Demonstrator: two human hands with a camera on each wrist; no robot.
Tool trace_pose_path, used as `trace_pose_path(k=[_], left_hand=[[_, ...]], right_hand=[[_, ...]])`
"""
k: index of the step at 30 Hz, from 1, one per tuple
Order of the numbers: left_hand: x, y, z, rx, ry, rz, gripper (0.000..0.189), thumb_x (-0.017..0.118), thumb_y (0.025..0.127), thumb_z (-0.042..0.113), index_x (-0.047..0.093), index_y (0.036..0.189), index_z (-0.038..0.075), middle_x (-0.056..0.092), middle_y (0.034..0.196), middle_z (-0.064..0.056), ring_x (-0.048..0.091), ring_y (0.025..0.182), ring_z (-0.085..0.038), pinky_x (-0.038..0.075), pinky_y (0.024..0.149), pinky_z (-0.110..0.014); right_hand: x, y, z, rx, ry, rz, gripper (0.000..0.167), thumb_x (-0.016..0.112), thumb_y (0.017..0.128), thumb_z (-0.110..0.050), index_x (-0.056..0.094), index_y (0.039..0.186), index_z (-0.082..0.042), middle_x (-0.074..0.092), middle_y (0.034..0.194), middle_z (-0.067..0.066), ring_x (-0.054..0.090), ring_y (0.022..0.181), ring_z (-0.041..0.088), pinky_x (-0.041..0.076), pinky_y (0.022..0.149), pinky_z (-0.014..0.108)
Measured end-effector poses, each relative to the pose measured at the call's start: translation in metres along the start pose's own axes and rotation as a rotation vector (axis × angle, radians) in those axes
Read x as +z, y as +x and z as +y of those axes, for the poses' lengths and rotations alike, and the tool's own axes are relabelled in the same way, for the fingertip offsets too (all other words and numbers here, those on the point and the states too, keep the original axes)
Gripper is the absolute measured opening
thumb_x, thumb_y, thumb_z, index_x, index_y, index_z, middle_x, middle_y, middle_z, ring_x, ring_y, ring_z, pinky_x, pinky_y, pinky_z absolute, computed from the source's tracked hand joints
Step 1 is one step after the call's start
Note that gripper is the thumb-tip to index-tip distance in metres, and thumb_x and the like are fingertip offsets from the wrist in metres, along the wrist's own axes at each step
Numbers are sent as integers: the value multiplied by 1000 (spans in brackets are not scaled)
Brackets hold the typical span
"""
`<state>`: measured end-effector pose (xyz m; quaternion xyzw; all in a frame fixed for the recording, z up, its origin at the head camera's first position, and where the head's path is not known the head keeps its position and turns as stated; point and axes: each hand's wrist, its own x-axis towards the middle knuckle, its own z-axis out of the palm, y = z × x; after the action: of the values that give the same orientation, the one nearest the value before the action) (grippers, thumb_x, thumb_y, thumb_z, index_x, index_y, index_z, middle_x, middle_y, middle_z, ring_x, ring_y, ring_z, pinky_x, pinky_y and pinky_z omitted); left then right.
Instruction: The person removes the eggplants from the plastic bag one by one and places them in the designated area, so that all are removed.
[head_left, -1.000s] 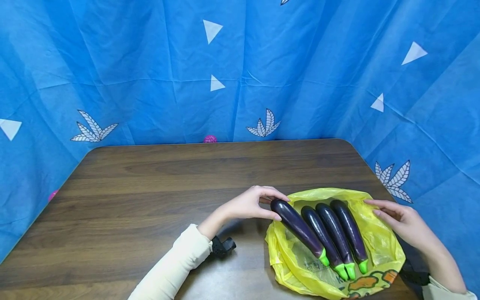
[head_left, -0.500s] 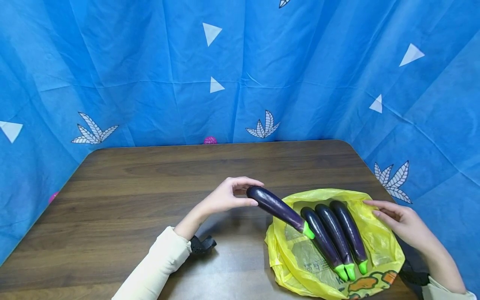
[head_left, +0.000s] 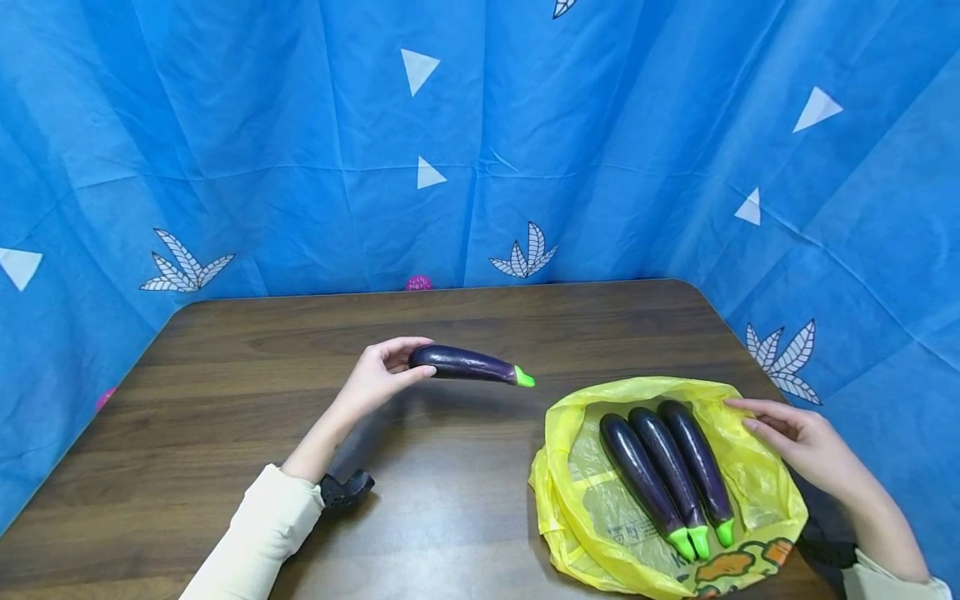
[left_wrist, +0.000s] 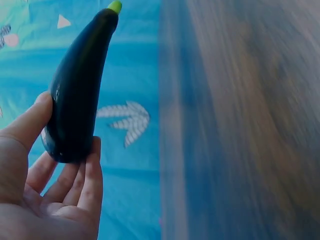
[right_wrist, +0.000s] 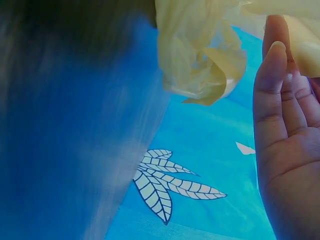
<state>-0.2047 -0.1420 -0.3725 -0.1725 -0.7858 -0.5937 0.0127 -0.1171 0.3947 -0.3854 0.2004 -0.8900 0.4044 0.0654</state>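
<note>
Above table point(head_left: 225, 417) — left hand point(head_left: 378, 373): gripping eggplant point(head_left: 465, 365) | right hand point(head_left: 810, 446): holding bag point(head_left: 557, 492)

Three eggplants point(head_left: 666, 467) lie side by side in a bag point(head_left: 557, 479) toward the right of the table point(head_left: 300, 367) before us, a person's right hand point(head_left: 806, 442) at the bag's right rim; left of the bag, a fourth eggplant point(head_left: 467, 364) is over the table in the left hand point(head_left: 377, 375), its stem end pointing right, while a curtain point(head_left: 300, 150) hangs behind the table and along both sides
</note>
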Motion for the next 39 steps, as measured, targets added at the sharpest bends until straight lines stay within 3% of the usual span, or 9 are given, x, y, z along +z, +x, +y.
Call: trace_pose_path(k=[7,13,18,27,34,39], left_hand=[[-11,0,-18,-56,44,83,40,73,82,11,62,117,-3,61,113,-19,59,102,-26,47,85,-25],[-13,0,-26,-93,99,116,39,74,82,12,62,115,-2,63,110,-18,60,98,-25,49,80,-24],[-14,-1,-31,-103,117,120,38,74,82,12,62,116,-1,62,110,-18,61,96,-26,50,74,-22],[-20,1,-36,-106,147,117,40,74,82,13,61,117,-1,62,111,-19,60,100,-28,50,78,-29],[-29,4,-43,-107,159,110,41,74,83,14,60,118,-2,60,113,-20,59,102,-29,49,78,-24],[-33,4,-47,-130,173,89,42,73,84,16,59,119,-2,59,116,-21,57,105,-32,48,83,-33]], right_hand=[[0,0,1,2,7,-6,32,51,94,5,55,125,4,54,118,-22,55,98,-5,48,70,14],[1,0,1,-4,-3,-4,31,51,94,5,55,125,4,54,118,-23,55,98,-5,48,69,14],[2,0,1,-18,-12,3,30,51,94,6,56,124,5,54,118,-23,55,98,-6,48,69,14],[2,0,1,-22,-11,5,30,51,94,6,56,123,4,55,118,-22,55,98,-5,48,69,14],[2,0,0,-24,-2,2,31,50,94,7,56,124,5,55,118,-22,55,99,-6,48,70,14],[2,-1,0,-6,-4,0,31,50,94,5,56,124,4,54,118,-22,55,98,-5,49,69,15]])
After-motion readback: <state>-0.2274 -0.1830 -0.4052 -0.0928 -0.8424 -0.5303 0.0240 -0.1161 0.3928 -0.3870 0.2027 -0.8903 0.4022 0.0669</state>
